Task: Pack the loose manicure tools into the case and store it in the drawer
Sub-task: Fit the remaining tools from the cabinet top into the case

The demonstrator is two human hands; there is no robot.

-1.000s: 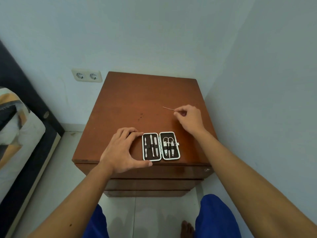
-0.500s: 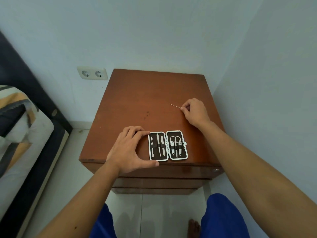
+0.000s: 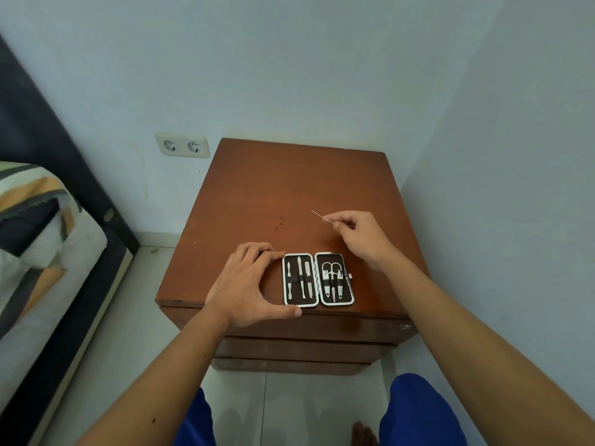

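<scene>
An open, white-rimmed manicure case with a dark brown lining (image 3: 318, 279) lies flat near the front edge of the reddish-brown wooden worktop (image 3: 289, 188) of a bedside cabinet. Metal tools sit under elastic bands in both halves. The left hand (image 3: 248, 284) curves around the case's left half, fingertips at its far corner and thumb at its near edge. The right hand (image 3: 360, 236), just beyond the case's right half, pinches a thin silver needle-like tool (image 3: 321, 217) between thumb and forefinger; it seems lifted slightly off the wood, though that is hard to judge. Closed drawer fronts (image 3: 302, 349) stack below.
</scene>
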